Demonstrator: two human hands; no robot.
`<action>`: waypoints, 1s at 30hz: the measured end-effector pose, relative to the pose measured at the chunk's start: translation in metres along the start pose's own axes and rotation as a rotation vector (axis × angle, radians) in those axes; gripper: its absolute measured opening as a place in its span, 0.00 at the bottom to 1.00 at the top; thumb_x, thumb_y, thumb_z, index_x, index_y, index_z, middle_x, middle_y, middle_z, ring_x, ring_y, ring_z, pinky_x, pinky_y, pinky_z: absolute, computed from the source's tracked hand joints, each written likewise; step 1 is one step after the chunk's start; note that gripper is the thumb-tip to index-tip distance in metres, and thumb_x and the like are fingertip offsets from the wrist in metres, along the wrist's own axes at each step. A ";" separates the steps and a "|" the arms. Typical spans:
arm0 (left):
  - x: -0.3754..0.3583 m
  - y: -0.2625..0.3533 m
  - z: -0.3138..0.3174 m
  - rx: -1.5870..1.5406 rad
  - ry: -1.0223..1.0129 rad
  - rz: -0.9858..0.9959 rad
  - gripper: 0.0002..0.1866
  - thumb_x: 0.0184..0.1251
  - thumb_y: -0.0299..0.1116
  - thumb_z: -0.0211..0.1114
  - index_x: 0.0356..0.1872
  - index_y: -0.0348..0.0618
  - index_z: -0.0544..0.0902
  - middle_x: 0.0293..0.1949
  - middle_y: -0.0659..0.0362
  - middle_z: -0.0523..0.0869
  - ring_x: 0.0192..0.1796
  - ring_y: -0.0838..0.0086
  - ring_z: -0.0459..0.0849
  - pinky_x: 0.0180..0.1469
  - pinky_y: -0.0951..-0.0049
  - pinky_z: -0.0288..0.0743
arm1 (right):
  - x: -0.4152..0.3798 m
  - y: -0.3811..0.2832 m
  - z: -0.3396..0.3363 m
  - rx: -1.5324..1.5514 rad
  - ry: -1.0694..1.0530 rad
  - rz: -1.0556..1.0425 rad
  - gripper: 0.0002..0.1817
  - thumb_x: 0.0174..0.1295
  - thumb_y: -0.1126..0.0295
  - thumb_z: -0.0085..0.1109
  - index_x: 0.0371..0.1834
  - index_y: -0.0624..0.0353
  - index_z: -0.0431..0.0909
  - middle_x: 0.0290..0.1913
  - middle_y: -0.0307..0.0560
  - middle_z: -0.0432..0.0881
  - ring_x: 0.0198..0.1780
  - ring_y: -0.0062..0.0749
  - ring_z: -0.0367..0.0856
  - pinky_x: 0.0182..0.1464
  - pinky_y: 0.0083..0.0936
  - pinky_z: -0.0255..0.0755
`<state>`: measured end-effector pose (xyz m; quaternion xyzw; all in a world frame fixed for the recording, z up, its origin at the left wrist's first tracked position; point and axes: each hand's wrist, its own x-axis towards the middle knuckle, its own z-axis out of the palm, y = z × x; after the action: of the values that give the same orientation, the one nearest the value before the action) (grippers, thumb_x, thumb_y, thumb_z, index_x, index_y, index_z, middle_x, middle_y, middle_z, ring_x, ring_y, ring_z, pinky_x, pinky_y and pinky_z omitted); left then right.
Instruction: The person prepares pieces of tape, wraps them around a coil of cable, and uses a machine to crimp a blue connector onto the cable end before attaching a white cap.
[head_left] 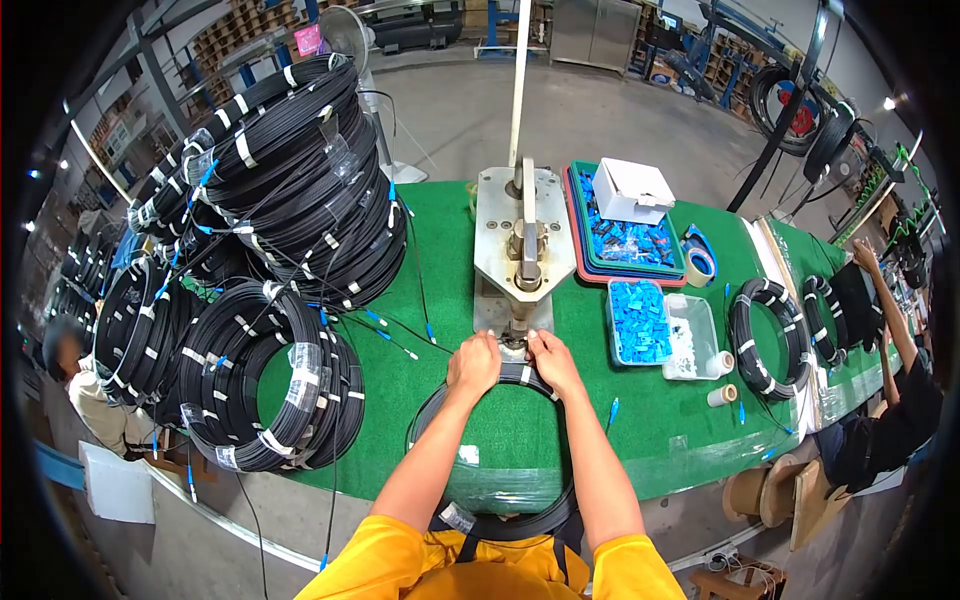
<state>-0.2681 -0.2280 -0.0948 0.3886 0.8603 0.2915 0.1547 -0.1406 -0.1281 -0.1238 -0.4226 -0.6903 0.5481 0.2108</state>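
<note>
A metal bench press (524,235) with a lever handle stands on the green table mat. At its lower front, my left hand (475,365) and my right hand (553,362) face each other with fingers pinched at the press tip (518,325). What the fingers hold there is too small and too covered to name. Below the hands lies a coil of black cable (520,375), bound with white tape, its near side reaching the table edge by my body. My forearms cover parts of this coil. A thin black cable runs from the left toward my left hand.
At left stand tall stacks of black cable coils (300,150) with blue connectors. Right of the press are a tray of blue parts (630,240), a white box (633,190), a tub of blue clips (640,322) and another coil (770,340). People are at both sides.
</note>
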 end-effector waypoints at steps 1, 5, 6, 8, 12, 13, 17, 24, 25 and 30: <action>0.000 0.000 0.000 -0.001 -0.007 -0.003 0.24 0.79 0.44 0.42 0.40 0.35 0.82 0.42 0.36 0.85 0.45 0.38 0.84 0.50 0.43 0.77 | -0.001 -0.001 0.000 -0.007 0.003 -0.002 0.22 0.76 0.53 0.48 0.33 0.61 0.76 0.27 0.40 0.79 0.31 0.25 0.76 0.38 0.27 0.72; 0.000 -0.003 0.002 -0.037 0.016 0.016 0.22 0.79 0.43 0.44 0.39 0.34 0.80 0.40 0.37 0.85 0.43 0.38 0.84 0.48 0.44 0.77 | -0.004 -0.007 -0.002 -0.061 0.012 -0.011 0.21 0.75 0.53 0.49 0.34 0.61 0.76 0.27 0.41 0.80 0.31 0.26 0.76 0.38 0.28 0.72; 0.000 -0.004 0.002 -0.038 0.016 0.017 0.22 0.79 0.43 0.44 0.39 0.34 0.80 0.40 0.37 0.85 0.43 0.38 0.84 0.48 0.44 0.77 | -0.003 -0.006 -0.001 -0.065 0.010 -0.010 0.21 0.75 0.53 0.49 0.34 0.61 0.76 0.27 0.42 0.80 0.31 0.26 0.77 0.38 0.29 0.72; -0.001 -0.006 0.001 -0.127 0.072 0.025 0.19 0.77 0.40 0.47 0.41 0.34 0.80 0.39 0.38 0.86 0.45 0.40 0.84 0.49 0.46 0.76 | -0.003 -0.005 -0.001 -0.071 0.008 -0.011 0.21 0.75 0.53 0.50 0.35 0.62 0.76 0.28 0.42 0.80 0.31 0.27 0.77 0.38 0.29 0.72; 0.006 -0.029 0.014 -0.458 0.282 0.084 0.13 0.70 0.31 0.56 0.47 0.33 0.81 0.37 0.46 0.88 0.42 0.52 0.87 0.47 0.55 0.78 | -0.004 -0.007 -0.001 -0.096 0.020 -0.026 0.20 0.75 0.54 0.50 0.35 0.62 0.76 0.27 0.41 0.80 0.31 0.27 0.77 0.38 0.28 0.72; 0.004 -0.035 0.013 -0.458 0.288 0.086 0.13 0.70 0.31 0.56 0.47 0.33 0.81 0.37 0.46 0.88 0.42 0.52 0.87 0.47 0.55 0.78 | -0.003 -0.005 -0.001 -0.098 0.021 -0.032 0.20 0.75 0.54 0.50 0.35 0.61 0.76 0.27 0.41 0.80 0.30 0.26 0.77 0.38 0.28 0.72; -0.015 -0.049 -0.005 -0.495 0.157 0.080 0.12 0.65 0.33 0.65 0.43 0.36 0.85 0.37 0.48 0.89 0.42 0.57 0.87 0.48 0.60 0.79 | 0.001 -0.001 0.000 -0.071 0.017 -0.044 0.20 0.75 0.55 0.50 0.35 0.61 0.76 0.26 0.40 0.79 0.30 0.25 0.76 0.37 0.27 0.72; -0.012 -0.036 -0.008 -0.322 0.157 0.154 0.12 0.65 0.36 0.67 0.43 0.40 0.88 0.39 0.49 0.88 0.40 0.54 0.86 0.45 0.58 0.79 | -0.003 -0.005 0.000 -0.078 0.017 -0.022 0.21 0.75 0.54 0.50 0.33 0.61 0.76 0.26 0.42 0.80 0.29 0.27 0.77 0.37 0.28 0.72; -0.010 -0.031 -0.009 -0.292 0.149 0.173 0.11 0.65 0.34 0.66 0.43 0.39 0.87 0.38 0.48 0.87 0.41 0.54 0.86 0.45 0.58 0.79 | -0.004 -0.007 -0.001 -0.088 0.025 -0.029 0.22 0.75 0.53 0.50 0.33 0.62 0.76 0.26 0.43 0.80 0.30 0.29 0.77 0.37 0.30 0.72; 0.002 -0.015 -0.004 -0.303 0.074 0.242 0.12 0.64 0.25 0.58 0.43 0.36 0.87 0.37 0.44 0.86 0.41 0.53 0.86 0.46 0.57 0.79 | -0.008 -0.013 -0.002 -0.123 0.053 -0.055 0.22 0.75 0.52 0.50 0.34 0.63 0.76 0.27 0.46 0.80 0.31 0.32 0.77 0.39 0.32 0.72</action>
<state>-0.2797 -0.2358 -0.1012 0.4502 0.7587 0.4483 0.1434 -0.1397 -0.1340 -0.1098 -0.4301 -0.7281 0.4874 0.2176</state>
